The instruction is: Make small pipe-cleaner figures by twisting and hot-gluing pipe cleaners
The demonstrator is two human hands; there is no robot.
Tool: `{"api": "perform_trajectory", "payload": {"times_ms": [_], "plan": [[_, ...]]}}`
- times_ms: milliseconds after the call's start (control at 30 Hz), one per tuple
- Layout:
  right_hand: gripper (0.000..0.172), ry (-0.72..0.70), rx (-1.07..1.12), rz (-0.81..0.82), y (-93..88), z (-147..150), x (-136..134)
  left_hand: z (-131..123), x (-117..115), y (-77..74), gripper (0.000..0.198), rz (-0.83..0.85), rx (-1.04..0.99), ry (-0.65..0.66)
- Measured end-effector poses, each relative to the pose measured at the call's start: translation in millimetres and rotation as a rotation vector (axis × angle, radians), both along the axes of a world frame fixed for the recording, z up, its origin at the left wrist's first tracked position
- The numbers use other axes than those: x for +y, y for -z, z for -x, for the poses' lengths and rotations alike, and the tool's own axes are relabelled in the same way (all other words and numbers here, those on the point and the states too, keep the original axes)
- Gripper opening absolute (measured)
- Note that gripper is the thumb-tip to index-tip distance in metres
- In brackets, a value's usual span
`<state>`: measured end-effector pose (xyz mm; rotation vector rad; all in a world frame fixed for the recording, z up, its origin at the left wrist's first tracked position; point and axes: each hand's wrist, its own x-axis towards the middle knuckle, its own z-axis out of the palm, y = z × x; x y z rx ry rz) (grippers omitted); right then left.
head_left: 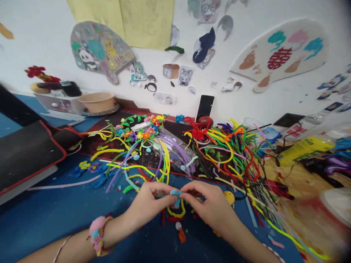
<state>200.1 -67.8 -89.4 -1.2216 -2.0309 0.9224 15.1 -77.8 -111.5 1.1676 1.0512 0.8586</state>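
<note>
A small light-blue fuzzy pipe cleaner piece [177,199], bent into a compact shape, is held between both hands above the blue table. My left hand [152,199] pinches its left side with thumb and forefinger. From the right, my right hand [208,202] grips it with thumb and fingertips pressed together. Just below the piece lies a yellow pipe cleaner loop [177,214]. An orange bit [181,235] rests nearer to me on the tabletop. The fingers partly cover the blue piece, so its full shape is hidden.
Behind my hands, pipe cleaner flowers [139,135] and purple pipe cleaners [178,146] lie on a clear bag. A tangled heap of coloured pipe cleaners [227,142] spreads to the right. A phone [205,106] leans on the wall. A tan bowl [97,101] stands back left.
</note>
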Motion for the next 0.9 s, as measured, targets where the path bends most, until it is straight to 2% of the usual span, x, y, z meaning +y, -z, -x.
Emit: {"api": "perform_trajectory", "payload": {"times_ms": [133, 233, 300, 400, 500, 667, 833, 900], "plan": [[0.01, -0.011, -0.059, -0.185, 6.1, 1, -5, -1, 0, 1.0, 0.013, 0.009, -0.004, -0.021], [0.013, 0.002, -0.08, -0.232, 6.7, 3, -7, 0, 1, 0.4, 0.012, 0.018, -0.006, -0.028], [0.012, 0.025, -0.058, -0.148, 4.8, 4, -6, 0, 2, -1.3, 0.011, 0.035, -0.009, -0.033], [0.013, 0.035, 0.006, 0.082, 1.5, 6, -3, -1, 2, -5.2, 0.014, 0.067, -0.007, -0.047], [0.016, 0.044, 0.04, 0.241, 1.0, 6, -3, -2, 3, -8.0, 0.015, 0.033, 0.036, -0.047], [0.015, 0.064, 0.099, 0.314, 2.1, 5, -1, -2, 3, -6.4, 0.012, -0.082, 0.139, -0.04], [0.013, -0.022, 0.192, 0.439, -0.5, 1, 4, -2, 2, -5.3, 0.012, -0.156, 0.208, -0.065], [0.015, -0.042, 0.165, 0.427, -0.9, -1, 5, -2, 0, -6.0, 0.012, -0.162, 0.219, -0.087]]}}
